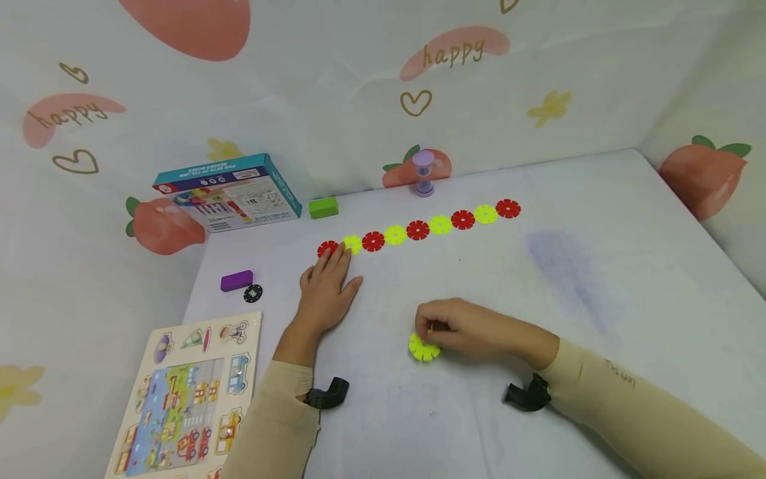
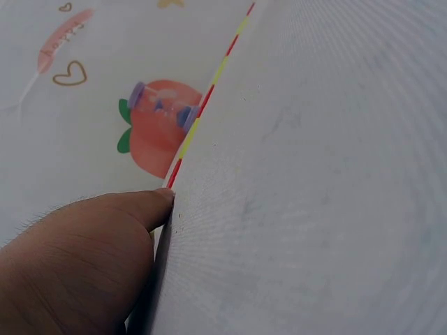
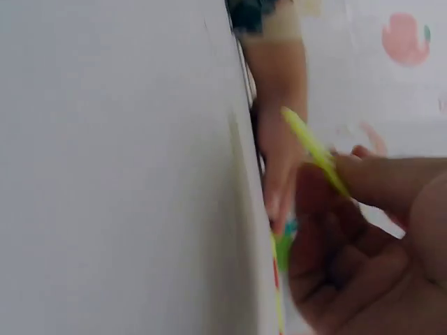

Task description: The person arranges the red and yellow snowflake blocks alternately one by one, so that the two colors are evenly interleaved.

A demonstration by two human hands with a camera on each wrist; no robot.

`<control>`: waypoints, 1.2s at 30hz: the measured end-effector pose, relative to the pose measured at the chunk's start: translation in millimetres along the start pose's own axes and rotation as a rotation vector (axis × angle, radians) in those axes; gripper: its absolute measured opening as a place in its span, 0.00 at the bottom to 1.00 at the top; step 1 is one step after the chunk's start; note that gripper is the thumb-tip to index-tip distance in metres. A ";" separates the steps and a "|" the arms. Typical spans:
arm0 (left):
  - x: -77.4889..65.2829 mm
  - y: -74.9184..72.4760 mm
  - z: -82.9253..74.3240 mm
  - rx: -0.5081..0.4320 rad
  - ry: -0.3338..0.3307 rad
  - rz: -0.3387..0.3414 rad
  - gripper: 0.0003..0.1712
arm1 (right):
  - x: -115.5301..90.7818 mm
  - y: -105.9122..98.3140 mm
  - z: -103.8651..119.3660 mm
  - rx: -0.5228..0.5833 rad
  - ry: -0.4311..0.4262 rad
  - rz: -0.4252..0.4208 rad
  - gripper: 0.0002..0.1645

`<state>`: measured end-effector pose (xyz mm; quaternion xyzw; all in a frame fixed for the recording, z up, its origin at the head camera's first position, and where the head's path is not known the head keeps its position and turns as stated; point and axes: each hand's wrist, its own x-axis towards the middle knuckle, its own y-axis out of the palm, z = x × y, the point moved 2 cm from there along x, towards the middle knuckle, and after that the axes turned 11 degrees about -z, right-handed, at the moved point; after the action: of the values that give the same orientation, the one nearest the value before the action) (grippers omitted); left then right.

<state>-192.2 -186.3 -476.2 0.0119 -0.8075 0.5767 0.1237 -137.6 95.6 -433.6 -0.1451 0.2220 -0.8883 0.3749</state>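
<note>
A row of red and yellow notched snowflake discs (image 1: 417, 230), alternating in color, runs across the table, slanting up to the right. My left hand (image 1: 326, 296) lies palm down at the row's left end. Its fingertips touch the leftmost red disc (image 1: 326, 248) and reach the edge of the yellow disc (image 1: 354, 245) beside it. Nearer to me, my right hand (image 1: 467, 326) pinches a loose yellow snowflake disc (image 1: 423, 348) between thumb and index finger. In the right wrist view that yellow disc (image 3: 314, 150) is tilted and held off the table, its other fingers curled below.
Behind the row stand a purple hourglass (image 1: 423, 174), a green block (image 1: 324, 207) and a blue-edged box (image 1: 230, 194). At left lie a purple block (image 1: 237, 281), a black round chip (image 1: 253, 293) and a wooden picture puzzle board (image 1: 248, 332). A printed curtain (image 1: 335, 86) backs the table.
</note>
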 end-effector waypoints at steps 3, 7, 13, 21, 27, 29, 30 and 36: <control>-0.4 -1.4 -0.7 -0.006 -0.002 0.000 0.43 | 3.5 -23.8 -10.3 0.065 0.003 -0.170 0.09; -0.5 -2.4 -1.8 -0.012 -0.001 -0.001 0.43 | 1.2 -64.1 -31.2 0.076 0.063 -0.398 0.13; 0.3 -2.5 -3.7 -0.005 0.002 0.009 0.43 | -21.8 -128.5 -73.2 0.016 0.316 -0.697 0.28; 0.4 -3.3 -2.7 -0.005 0.005 0.007 0.43 | -51.7 -174.9 -116.6 -0.360 0.518 -0.807 0.36; -0.1 -2.7 -0.2 -0.002 0.005 -0.001 0.43 | -49.0 -176.4 -128.0 -0.613 0.584 -0.680 0.36; -0.5 -2.5 -0.4 -0.009 0.009 -0.004 0.42 | -48.4 -175.2 -130.0 -0.646 0.586 -0.648 0.36; -0.7 -2.3 -0.6 -0.011 0.011 -0.004 0.42 | -48.3 -174.6 -131.0 -0.654 0.585 -0.628 0.37; -1.2 -3.2 -2.9 -0.015 0.009 -0.004 0.41 | -46.9 -168.5 -131.0 -0.669 0.562 -0.515 0.39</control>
<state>-190.0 -184.8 -472.6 0.0100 -0.8113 0.5702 0.1284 -262.8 271.8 -465.7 -0.0626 0.5439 -0.8368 0.0024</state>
